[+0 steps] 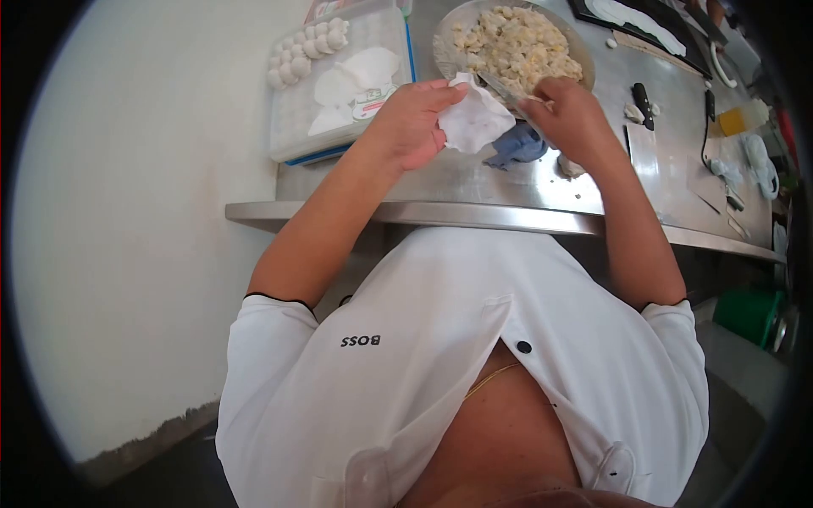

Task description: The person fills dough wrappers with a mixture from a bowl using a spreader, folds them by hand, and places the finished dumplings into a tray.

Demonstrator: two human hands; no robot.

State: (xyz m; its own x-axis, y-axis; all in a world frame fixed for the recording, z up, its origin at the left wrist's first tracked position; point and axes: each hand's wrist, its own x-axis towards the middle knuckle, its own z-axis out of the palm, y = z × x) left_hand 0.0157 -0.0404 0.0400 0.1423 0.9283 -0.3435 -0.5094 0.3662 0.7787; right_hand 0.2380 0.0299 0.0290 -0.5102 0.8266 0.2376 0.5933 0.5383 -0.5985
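Observation:
My left hand (415,123) pinches a thin white dough wrapper (476,123) by its left edge, above the steel table. Closed around a flat, narrow metal utensil (501,88) is my right hand (569,114); the utensil's tip lies over or beside the wrapper, and its exact kind is hard to make out. Just beyond both hands stands a wide bowl (442,52) with a pale, chunky filling (518,41). On the left, a white plastic tray (292,127) carries several rounded dumplings (309,51) and flat white wrappers (360,74).
A crumpled blue cloth (518,146) lies below the wrapper. To the right are a cleaver (642,151), a yellow bottle (743,118), plastic bags (760,165) and a dark tray (690,59). The table's front edge (508,218) runs before me; a wall (152,212) stands left.

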